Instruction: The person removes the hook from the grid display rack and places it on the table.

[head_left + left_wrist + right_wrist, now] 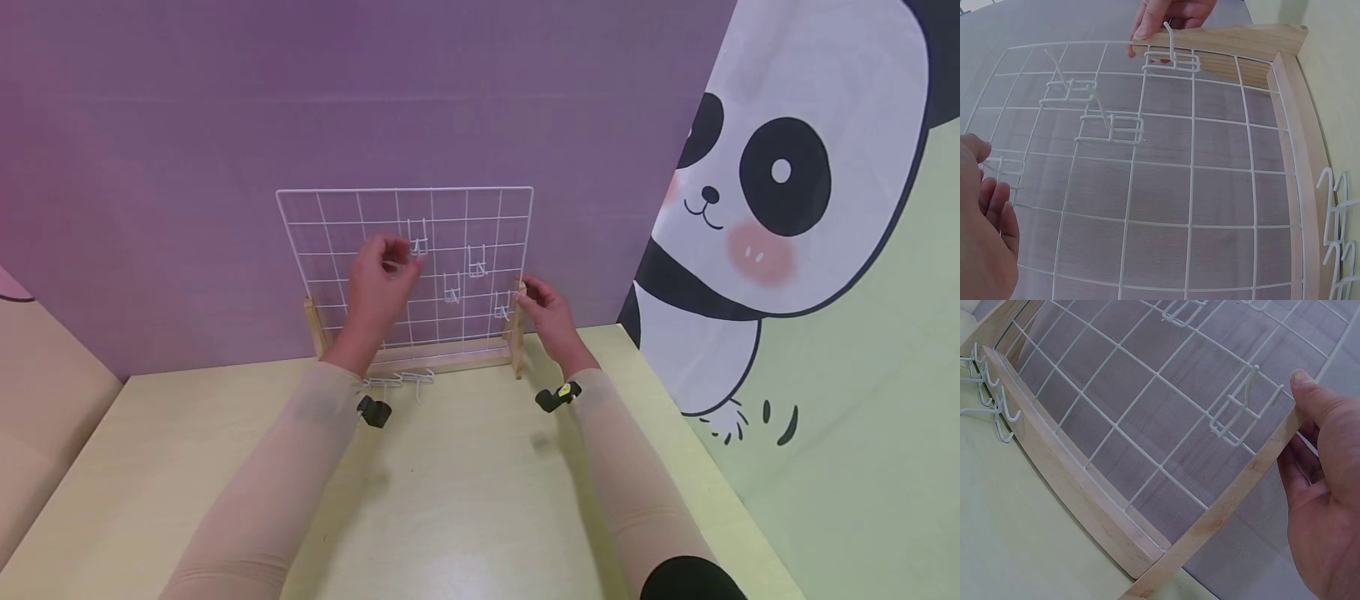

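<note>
A white wire grid panel (405, 189) stands upright in a wooden stand, with several white wire hooks hung on it. My left hand (378, 279) is up in front of the grid, beside the highest hook (418, 247). In the left wrist view, the thumb and curled fingers (999, 199) stand apart right at that hook, whose left part is hidden. My right hand (551, 317) holds the top of the stand's right wooden upright (1235, 481), its thumb in front and fingers behind. A lower hook (1235, 415) hangs close to that thumb.
Loose white hooks (417, 377) lie on the pale table (465, 500) in front of the stand's wooden base bar (1079, 494). A purple wall (187, 167) rises behind the grid. At the right is a wall with a panda picture (832, 275).
</note>
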`<state>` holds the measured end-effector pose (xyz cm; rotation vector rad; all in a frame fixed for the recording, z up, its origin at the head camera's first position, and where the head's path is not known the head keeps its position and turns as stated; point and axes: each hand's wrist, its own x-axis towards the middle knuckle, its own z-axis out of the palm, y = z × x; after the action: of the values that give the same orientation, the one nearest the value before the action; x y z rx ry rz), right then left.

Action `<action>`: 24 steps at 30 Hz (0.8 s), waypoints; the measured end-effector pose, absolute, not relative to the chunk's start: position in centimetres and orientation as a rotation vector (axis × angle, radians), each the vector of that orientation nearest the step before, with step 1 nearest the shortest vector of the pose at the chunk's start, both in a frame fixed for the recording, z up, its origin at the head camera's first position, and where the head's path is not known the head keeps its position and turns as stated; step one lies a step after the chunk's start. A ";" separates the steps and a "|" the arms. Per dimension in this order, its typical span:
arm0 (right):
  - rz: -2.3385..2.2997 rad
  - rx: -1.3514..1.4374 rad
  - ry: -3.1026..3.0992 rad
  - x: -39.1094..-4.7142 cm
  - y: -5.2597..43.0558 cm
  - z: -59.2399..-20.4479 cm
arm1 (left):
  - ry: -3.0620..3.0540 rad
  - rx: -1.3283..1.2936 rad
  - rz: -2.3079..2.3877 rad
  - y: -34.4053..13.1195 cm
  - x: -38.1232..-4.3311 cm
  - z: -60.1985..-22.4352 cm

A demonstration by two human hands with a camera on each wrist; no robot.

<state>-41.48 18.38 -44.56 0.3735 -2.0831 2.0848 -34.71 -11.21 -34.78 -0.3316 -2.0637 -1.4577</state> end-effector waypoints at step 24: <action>2.077 0.369 -2.106 -41.6 18.4 -44.6 | -1.970 -0.460 -1.397 -11.1 -35.1 -34.1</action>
<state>-41.64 18.43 -44.61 0.3687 -2.1058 2.0774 -35.08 -11.08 -34.15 -0.4598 -1.9701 -1.3971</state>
